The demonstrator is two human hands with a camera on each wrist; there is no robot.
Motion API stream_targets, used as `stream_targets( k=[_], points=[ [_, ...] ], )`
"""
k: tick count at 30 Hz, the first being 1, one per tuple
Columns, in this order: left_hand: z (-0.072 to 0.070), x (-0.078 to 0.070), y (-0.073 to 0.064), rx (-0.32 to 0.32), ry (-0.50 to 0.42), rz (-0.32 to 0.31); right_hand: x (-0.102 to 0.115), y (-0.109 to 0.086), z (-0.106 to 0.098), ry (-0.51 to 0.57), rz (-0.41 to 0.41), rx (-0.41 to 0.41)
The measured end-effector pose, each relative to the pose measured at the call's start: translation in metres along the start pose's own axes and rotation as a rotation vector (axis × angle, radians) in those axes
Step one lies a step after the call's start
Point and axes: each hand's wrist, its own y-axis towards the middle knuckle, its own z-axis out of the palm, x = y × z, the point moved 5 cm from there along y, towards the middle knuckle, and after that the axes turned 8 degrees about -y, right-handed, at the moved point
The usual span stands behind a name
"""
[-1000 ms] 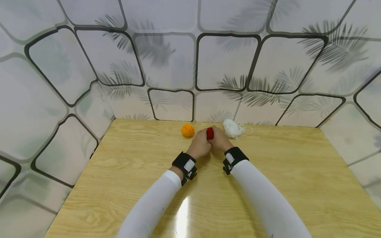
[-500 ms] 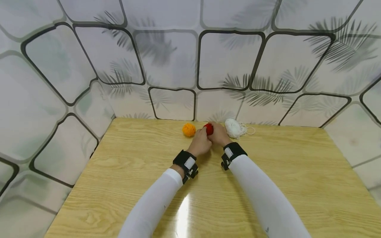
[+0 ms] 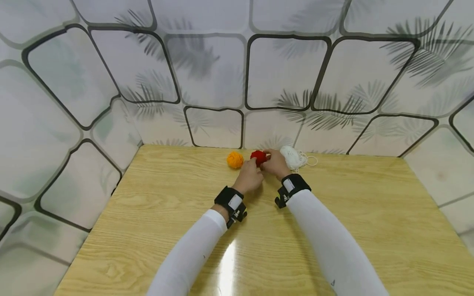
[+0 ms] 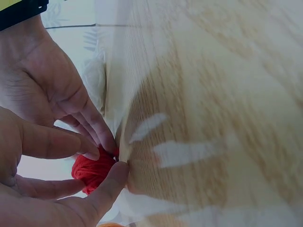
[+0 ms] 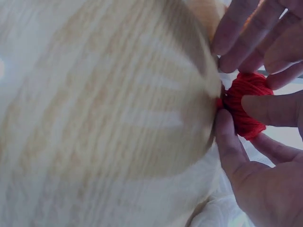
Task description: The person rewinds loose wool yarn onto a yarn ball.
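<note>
A small ball of red yarn [image 3: 258, 156] sits at the back of the wooden table between both hands. My left hand [image 3: 249, 176] holds its near left side, thumb and fingers bent about it; in the left wrist view the thumb tip lies at the ball's lower edge. From the right, my right hand [image 3: 276, 164] holds the same ball, which the right wrist view shows as a red yarn ball [image 5: 248, 87] between thumb and fingers. A ball of orange yarn [image 3: 235, 160] is just left of the red one. White yarn [image 3: 291, 158] lies right of the right hand.
Loose white strands [image 3: 311, 160] trail to the right of the white yarn. Behind the table [image 3: 166, 197] rises a patterned wall covering [image 3: 211, 70], close to the yarn. Each wrist wears a black strap [image 3: 294, 185] with a small device.
More of the red yarn ball shows between my hands, and it has shifted slightly left and away. My right hand's fingers have loosened and spread. The left hand has barely moved.
</note>
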Motion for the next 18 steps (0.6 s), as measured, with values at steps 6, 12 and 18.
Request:
stream_targets(
  k=[6,12,18],
  points=[
    [0.000,0.000,0.003,0.000,0.003,0.016,0.002,-0.003,-0.003,0.018,0.029,0.033],
    [-0.002,0.000,0.002,0.001,-0.035,0.008,-0.002,-0.007,-0.005,0.156,0.090,0.064],
    [-0.001,0.005,0.003,0.006,-0.071,-0.028,-0.005,-0.014,-0.004,0.280,0.134,0.089]
  ],
)
